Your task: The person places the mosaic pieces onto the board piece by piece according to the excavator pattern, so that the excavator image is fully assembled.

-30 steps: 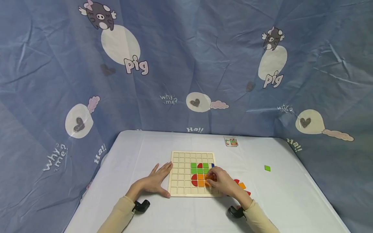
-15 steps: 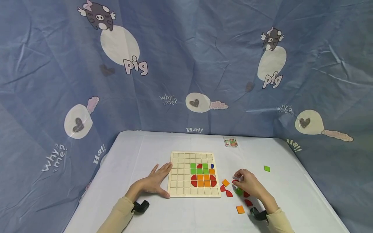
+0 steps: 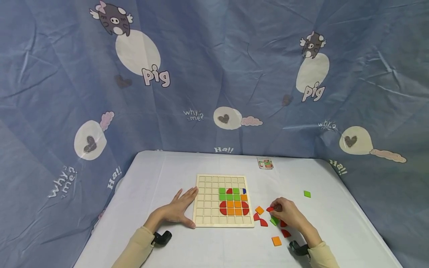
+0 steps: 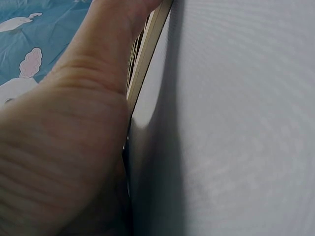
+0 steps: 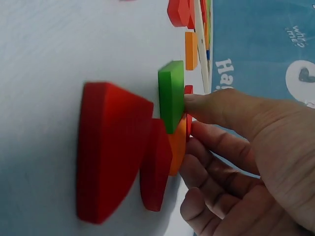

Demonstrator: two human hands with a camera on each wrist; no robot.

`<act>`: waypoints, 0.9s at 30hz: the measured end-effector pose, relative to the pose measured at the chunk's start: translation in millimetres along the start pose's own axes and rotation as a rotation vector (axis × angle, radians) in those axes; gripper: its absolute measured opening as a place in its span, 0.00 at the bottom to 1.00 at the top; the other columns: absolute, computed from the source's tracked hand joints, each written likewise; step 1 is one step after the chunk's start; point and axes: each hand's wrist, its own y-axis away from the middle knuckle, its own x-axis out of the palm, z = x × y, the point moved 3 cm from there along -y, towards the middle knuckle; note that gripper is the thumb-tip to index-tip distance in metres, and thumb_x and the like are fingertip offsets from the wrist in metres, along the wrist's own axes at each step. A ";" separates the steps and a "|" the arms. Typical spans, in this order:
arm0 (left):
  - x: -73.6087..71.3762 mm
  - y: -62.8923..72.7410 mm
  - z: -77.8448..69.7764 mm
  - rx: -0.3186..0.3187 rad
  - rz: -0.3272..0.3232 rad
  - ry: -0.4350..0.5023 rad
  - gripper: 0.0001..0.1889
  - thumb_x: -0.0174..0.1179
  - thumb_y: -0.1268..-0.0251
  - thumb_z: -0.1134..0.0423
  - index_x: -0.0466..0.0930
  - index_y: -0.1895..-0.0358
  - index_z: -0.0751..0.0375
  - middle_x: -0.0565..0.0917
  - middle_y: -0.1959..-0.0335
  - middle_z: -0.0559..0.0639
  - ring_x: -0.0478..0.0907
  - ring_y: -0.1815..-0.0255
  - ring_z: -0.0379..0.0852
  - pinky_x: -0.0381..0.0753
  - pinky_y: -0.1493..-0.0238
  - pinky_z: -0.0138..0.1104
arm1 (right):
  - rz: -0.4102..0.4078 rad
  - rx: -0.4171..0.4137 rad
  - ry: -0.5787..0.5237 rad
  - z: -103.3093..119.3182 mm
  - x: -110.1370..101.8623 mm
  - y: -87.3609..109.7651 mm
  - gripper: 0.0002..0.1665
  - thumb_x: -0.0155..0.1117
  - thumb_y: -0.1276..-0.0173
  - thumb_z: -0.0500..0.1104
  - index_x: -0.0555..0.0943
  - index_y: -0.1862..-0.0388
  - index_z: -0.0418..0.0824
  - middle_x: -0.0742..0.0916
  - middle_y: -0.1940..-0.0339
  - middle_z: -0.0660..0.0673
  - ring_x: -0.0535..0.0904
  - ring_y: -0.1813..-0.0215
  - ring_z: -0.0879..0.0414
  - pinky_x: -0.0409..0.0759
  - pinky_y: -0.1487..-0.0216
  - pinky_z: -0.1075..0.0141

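Observation:
My left hand (image 3: 175, 209) lies with fingers spread against the left edge of a wooden grid board (image 3: 208, 203). Set into the board's right half are green squares (image 3: 229, 197), orange squares (image 3: 234, 207), red quarter-circle tiles and a small blue piece (image 3: 244, 191). Right of the board, my right hand (image 3: 288, 213) pinches a red quarter-circle tile (image 3: 269, 209) between thumb and forefinger, low over the cloth. Seen from the right wrist, that tile is mostly hidden behind a green tile (image 5: 171, 96). Beneath the fingers lies an orange tile (image 5: 177, 147).
Loose red quarter-circle tiles (image 3: 263, 222) and orange squares (image 3: 276, 241) lie around the right hand. A green tile (image 3: 307, 194) sits farther right. A picture card (image 3: 265, 163) is at the back of the white cloth (image 3: 167, 167). A blue printed curtain surrounds the table.
My right hand has left the board, where an orange square and red tiles now show uncovered, and moved right to the loose tiles, its fingers closing on a red one. The left hand stays put.

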 end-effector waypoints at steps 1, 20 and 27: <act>0.1 0.1 -0.1 -0.001 -0.002 0.004 0.70 0.69 0.64 0.28 0.37 0.22 0.61 0.39 0.20 0.54 0.36 0.19 0.54 0.26 0.24 0.57 | -0.001 0.003 -0.001 1.0 0.2 -0.1 0.11 0.74 0.45 0.37 0.82 0.63 0.42 0.82 0.67 0.50 0.76 0.67 0.60 0.79 0.68 0.72; -0.6 2.3 -1.1 -0.002 -0.003 0.006 0.70 0.69 0.62 0.29 0.38 0.22 0.63 0.39 0.20 0.55 0.37 0.19 0.55 0.27 0.24 0.58 | -0.039 -0.057 0.007 23.4 0.7 -18.9 0.13 0.73 0.43 0.43 0.81 0.60 0.43 0.79 0.69 0.50 0.72 0.67 0.57 0.74 0.70 0.72; -1.6 2.8 -2.4 -0.003 -0.003 -0.005 0.70 0.68 0.62 0.28 0.38 0.22 0.62 0.40 0.20 0.55 0.37 0.19 0.55 0.28 0.24 0.58 | -0.031 -0.174 0.001 55.7 5.1 -38.7 0.11 0.71 0.43 0.41 0.82 0.61 0.42 0.81 0.66 0.50 0.73 0.65 0.57 0.75 0.68 0.70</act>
